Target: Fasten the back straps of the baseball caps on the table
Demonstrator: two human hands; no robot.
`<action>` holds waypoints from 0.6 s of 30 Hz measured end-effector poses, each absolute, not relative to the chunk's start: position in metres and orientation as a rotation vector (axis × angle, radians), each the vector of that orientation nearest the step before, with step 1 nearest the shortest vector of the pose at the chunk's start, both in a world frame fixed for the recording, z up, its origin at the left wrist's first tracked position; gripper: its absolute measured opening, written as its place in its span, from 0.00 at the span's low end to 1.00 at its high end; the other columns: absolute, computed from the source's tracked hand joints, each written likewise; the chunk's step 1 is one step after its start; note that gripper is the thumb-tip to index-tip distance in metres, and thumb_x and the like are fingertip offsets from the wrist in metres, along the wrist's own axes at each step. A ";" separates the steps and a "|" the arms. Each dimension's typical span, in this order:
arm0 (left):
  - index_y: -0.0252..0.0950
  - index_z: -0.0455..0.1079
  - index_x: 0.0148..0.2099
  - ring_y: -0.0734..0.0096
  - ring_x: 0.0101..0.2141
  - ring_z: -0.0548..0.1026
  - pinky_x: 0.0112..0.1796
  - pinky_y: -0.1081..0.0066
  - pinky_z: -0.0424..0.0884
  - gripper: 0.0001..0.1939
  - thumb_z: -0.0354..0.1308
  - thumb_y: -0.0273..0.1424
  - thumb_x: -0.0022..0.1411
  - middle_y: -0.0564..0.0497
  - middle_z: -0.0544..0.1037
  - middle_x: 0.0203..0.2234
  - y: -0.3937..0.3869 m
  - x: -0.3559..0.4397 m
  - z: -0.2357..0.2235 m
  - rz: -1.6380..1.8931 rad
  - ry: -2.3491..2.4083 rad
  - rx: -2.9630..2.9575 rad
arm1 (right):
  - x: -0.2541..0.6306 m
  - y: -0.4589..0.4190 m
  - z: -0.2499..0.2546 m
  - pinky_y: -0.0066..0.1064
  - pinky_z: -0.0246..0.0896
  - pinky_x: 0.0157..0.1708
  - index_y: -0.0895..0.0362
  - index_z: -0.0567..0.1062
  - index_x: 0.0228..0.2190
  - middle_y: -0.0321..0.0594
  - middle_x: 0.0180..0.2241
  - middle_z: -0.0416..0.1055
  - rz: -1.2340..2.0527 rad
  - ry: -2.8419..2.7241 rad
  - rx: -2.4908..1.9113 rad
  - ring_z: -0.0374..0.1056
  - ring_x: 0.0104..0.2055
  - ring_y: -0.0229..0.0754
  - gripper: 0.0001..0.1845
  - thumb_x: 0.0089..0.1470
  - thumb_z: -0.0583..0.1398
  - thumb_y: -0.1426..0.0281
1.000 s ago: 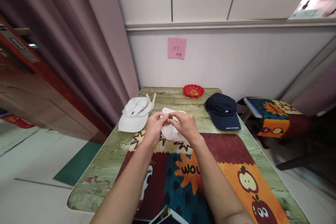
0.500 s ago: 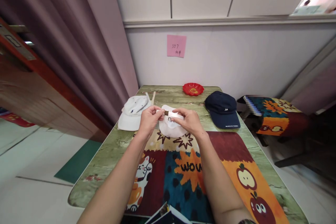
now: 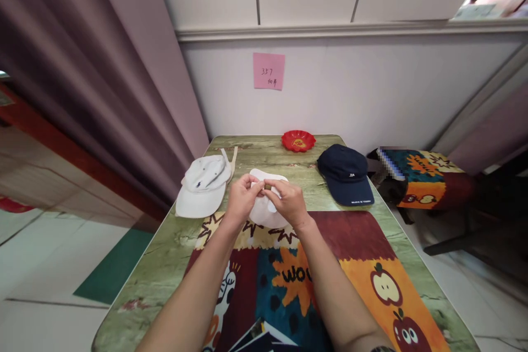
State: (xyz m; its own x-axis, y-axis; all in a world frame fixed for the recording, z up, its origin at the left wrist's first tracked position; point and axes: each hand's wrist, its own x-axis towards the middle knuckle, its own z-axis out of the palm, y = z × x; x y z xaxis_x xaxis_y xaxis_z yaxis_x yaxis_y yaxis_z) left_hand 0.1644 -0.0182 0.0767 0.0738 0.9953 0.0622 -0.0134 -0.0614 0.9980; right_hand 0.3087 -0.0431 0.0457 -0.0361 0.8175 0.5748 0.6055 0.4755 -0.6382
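Observation:
Between my hands, over the middle of the table, is a pale cap [image 3: 266,215] with its back strap facing up. A small brownish buckle [image 3: 268,187] shows on the strap between my fingertips. My left hand [image 3: 242,198] pinches the strap on the buckle's left side. My right hand [image 3: 291,201] grips the strap on the right, its thumb and forefinger close to the buckle. My fingers hide most of the strap. A white cap [image 3: 203,182] with a loose strap lies to the left, and a navy cap [image 3: 345,175] to the right.
A red scalloped dish [image 3: 297,141] stands at the table's back edge. The patterned mat [image 3: 350,234] covers the front of the wooden-look table [image 3: 136,291]. Folded papers [image 3: 264,336] lie near me. A covered stool [image 3: 429,176] is at the right.
My hands have come closer together at the strap's buckle, and the white strap piece that stuck out under my right fingers is now mostly covered. The camera view has shifted slightly.

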 end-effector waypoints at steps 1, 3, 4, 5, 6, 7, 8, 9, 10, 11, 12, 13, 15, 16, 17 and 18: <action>0.36 0.67 0.29 0.74 0.23 0.73 0.27 0.75 0.67 0.14 0.68 0.38 0.49 0.56 0.74 0.19 -0.016 0.166 0.075 1.198 1.116 1.291 | 0.310 -0.041 0.045 0.33 0.67 0.48 0.53 0.80 0.44 0.43 0.43 0.80 0.275 -1.724 -1.220 0.76 0.46 0.46 0.12 0.60 0.61 0.66; 0.36 0.67 0.29 0.74 0.23 0.73 0.27 0.75 0.67 0.13 0.67 0.37 0.50 0.55 0.74 0.19 -0.013 0.169 0.074 1.171 1.111 1.296 | 0.312 -0.038 0.044 0.33 0.67 0.48 0.53 0.80 0.44 0.43 0.43 0.80 0.284 -1.693 -1.221 0.76 0.46 0.45 0.12 0.60 0.61 0.65; 0.36 0.67 0.29 0.74 0.23 0.73 0.28 0.75 0.67 0.13 0.66 0.37 0.51 0.55 0.75 0.19 -0.012 0.171 0.074 1.156 1.105 1.291 | 0.313 -0.037 0.043 0.33 0.67 0.48 0.53 0.80 0.43 0.43 0.43 0.80 0.292 -1.679 -1.224 0.76 0.46 0.46 0.12 0.60 0.61 0.65; 0.36 0.67 0.29 0.73 0.23 0.73 0.28 0.75 0.67 0.13 0.66 0.37 0.51 0.55 0.75 0.19 -0.010 0.173 0.074 1.142 1.100 1.286 | 0.313 -0.036 0.043 0.33 0.67 0.49 0.53 0.80 0.43 0.44 0.43 0.80 0.304 -1.664 -1.230 0.76 0.46 0.46 0.12 0.60 0.61 0.64; 0.36 0.67 0.29 0.73 0.23 0.73 0.28 0.75 0.67 0.13 0.66 0.37 0.51 0.55 0.75 0.19 -0.009 0.173 0.075 1.128 1.093 1.285 | 0.313 -0.036 0.043 0.33 0.67 0.49 0.53 0.80 0.43 0.44 0.43 0.80 0.320 -1.651 -1.236 0.76 0.46 0.46 0.11 0.60 0.61 0.64; 0.36 0.67 0.29 0.73 0.23 0.74 0.29 0.74 0.67 0.13 0.66 0.37 0.51 0.55 0.75 0.20 -0.007 0.173 0.076 1.113 1.086 1.292 | 0.314 -0.036 0.043 0.33 0.66 0.49 0.52 0.80 0.43 0.44 0.43 0.80 0.342 -1.634 -1.243 0.75 0.47 0.46 0.12 0.60 0.61 0.64; 0.36 0.67 0.30 0.73 0.24 0.74 0.29 0.74 0.67 0.13 0.66 0.37 0.52 0.55 0.75 0.20 -0.005 0.172 0.077 1.097 1.082 1.310 | 0.315 -0.036 0.043 0.34 0.66 0.49 0.52 0.79 0.44 0.44 0.44 0.80 0.376 -1.614 -1.254 0.75 0.47 0.46 0.13 0.59 0.61 0.63; 0.36 0.67 0.30 0.72 0.24 0.73 0.30 0.74 0.67 0.12 0.66 0.37 0.52 0.55 0.75 0.20 -0.001 0.170 0.079 1.081 1.082 1.336 | 0.318 -0.037 0.043 0.34 0.66 0.48 0.52 0.78 0.47 0.44 0.43 0.80 0.421 -1.590 -1.273 0.75 0.45 0.46 0.16 0.58 0.63 0.62; 0.36 0.67 0.30 0.72 0.24 0.73 0.29 0.73 0.67 0.12 0.65 0.38 0.53 0.55 0.75 0.20 0.002 0.167 0.080 1.069 1.086 1.369 | 0.321 -0.039 0.043 0.33 0.67 0.45 0.53 0.76 0.50 0.43 0.40 0.80 0.478 -1.562 -1.299 0.75 0.43 0.46 0.21 0.55 0.64 0.61; 0.36 0.68 0.30 0.73 0.23 0.72 0.29 0.73 0.66 0.12 0.65 0.38 0.53 0.55 0.74 0.20 0.007 0.162 0.082 1.062 1.093 1.407 | 0.325 -0.041 0.042 0.32 0.67 0.42 0.53 0.74 0.52 0.41 0.37 0.80 0.553 -1.538 -1.324 0.75 0.39 0.45 0.25 0.53 0.66 0.60; 0.37 0.68 0.30 0.72 0.23 0.71 0.29 0.73 0.65 0.12 0.65 0.38 0.54 0.55 0.73 0.19 0.011 0.158 0.085 1.064 1.105 1.454 | 0.330 -0.043 0.042 0.31 0.66 0.38 0.54 0.74 0.52 0.39 0.34 0.79 0.647 -1.518 -1.339 0.75 0.36 0.44 0.27 0.52 0.67 0.59; 0.37 0.69 0.31 0.71 0.24 0.71 0.29 0.73 0.65 0.11 0.64 0.38 0.54 0.55 0.73 0.20 0.016 0.153 0.087 1.074 1.118 1.516 | 0.336 -0.044 0.042 0.30 0.64 0.35 0.55 0.75 0.49 0.38 0.31 0.78 0.749 -1.503 -1.338 0.73 0.33 0.42 0.25 0.52 0.66 0.58; 0.37 0.69 0.30 0.66 0.33 0.74 0.34 0.71 0.66 0.10 0.65 0.37 0.54 0.50 0.76 0.28 0.024 0.144 0.091 1.097 1.122 1.668 | 0.347 -0.046 0.043 0.28 0.61 0.32 0.57 0.77 0.40 0.37 0.28 0.76 0.923 -1.490 -1.284 0.71 0.30 0.40 0.17 0.55 0.63 0.57; 0.37 0.69 0.30 0.63 0.39 0.74 0.38 0.70 0.67 0.10 0.65 0.37 0.54 0.47 0.78 0.34 0.027 0.140 0.093 1.089 1.106 1.732 | 0.352 -0.045 0.045 0.28 0.60 0.32 0.57 0.78 0.36 0.37 0.27 0.75 0.979 -1.488 -1.248 0.69 0.30 0.39 0.16 0.57 0.61 0.57; 0.37 0.69 0.30 0.61 0.44 0.74 0.41 0.69 0.67 0.10 0.64 0.37 0.55 0.45 0.78 0.40 0.030 0.138 0.095 1.057 1.077 1.773 | 0.356 -0.044 0.047 0.27 0.59 0.32 0.58 0.77 0.34 0.36 0.26 0.74 1.010 -1.487 -1.220 0.68 0.29 0.38 0.15 0.58 0.60 0.58; 0.37 0.69 0.32 0.60 0.45 0.73 0.42 0.68 0.67 0.10 0.62 0.38 0.57 0.44 0.78 0.43 0.033 0.136 0.097 0.994 1.036 1.789 | 0.358 -0.041 0.049 0.27 0.57 0.32 0.58 0.77 0.32 0.36 0.25 0.73 1.022 -1.491 -1.203 0.66 0.29 0.37 0.15 0.58 0.59 0.58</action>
State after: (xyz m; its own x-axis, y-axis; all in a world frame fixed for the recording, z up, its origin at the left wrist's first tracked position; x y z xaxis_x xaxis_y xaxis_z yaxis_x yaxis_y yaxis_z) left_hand 0.1356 0.0329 0.0973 0.3493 0.9102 0.2228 0.2602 -0.3226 0.9101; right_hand 0.3582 -0.0413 0.0491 -0.0849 0.9838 0.1582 0.2077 0.1727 -0.9628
